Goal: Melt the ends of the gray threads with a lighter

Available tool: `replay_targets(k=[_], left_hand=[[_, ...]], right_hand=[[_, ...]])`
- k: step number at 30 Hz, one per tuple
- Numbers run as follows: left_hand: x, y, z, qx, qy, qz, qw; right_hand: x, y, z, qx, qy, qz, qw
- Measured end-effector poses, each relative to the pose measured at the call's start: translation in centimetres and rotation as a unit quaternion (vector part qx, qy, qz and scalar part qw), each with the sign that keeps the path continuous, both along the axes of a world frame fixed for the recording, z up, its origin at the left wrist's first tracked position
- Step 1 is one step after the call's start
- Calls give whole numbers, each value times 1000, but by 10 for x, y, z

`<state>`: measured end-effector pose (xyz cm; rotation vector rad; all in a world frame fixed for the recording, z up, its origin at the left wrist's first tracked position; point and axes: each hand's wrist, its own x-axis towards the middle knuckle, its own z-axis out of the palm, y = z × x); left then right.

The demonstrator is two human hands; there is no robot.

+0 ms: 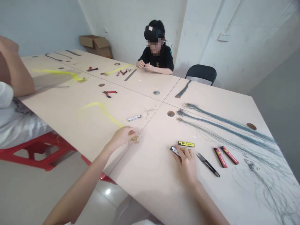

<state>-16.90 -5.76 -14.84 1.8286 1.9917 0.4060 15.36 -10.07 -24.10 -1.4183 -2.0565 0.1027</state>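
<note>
My left hand (pixel 124 136) is closed around the end of a bundle of thin yellow strands (pixel 106 113), which trail away to the back left over the table. Small gold-coloured hooks (pixel 133 139) stick out past its fingertips. With fingers closed, my right hand (pixel 187 161) grips a white lighter (pixel 174 150) at the tabletop. Just behind it lies a yellow lighter (pixel 186 144). Black thread snips (pixel 208 165) rest to its right, followed by two red lighters (pixel 225 157). Another white lighter (pixel 134 117) lies beyond my left hand.
Dark green strand bundles (pixel 220 120) stretch across the table's right side, with loose tangled line (pixel 264 184) nearer. Red-handled pliers (pixel 109 93) lie farther left. A co-worker (pixel 157 59) sits opposite; another person's arm (pixel 20 72) is at left. The table has round holes (pixel 171 113).
</note>
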Motion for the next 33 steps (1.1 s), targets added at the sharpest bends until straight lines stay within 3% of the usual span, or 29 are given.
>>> replay_targets(k=[6, 13, 26, 29, 33], left_hand=[[18, 5, -6, 5, 30, 43, 999], [18, 7, -5, -4, 14, 61, 998], [6, 7, -13, -13, -143, 57, 988], [6, 4, -6, 1, -163, 42, 986], [19, -9, 14, 17, -165, -3, 986]], right_hand=[[-2, -1, -5, 14, 9, -2, 1000], [-1, -1, -3, 2, 19, 8, 1000], [-1, -1, -1, 31, 13, 4, 999], [-6, -3, 8, 75, 34, 11, 997], [-30, -6, 43, 74, 106, 71, 989]])
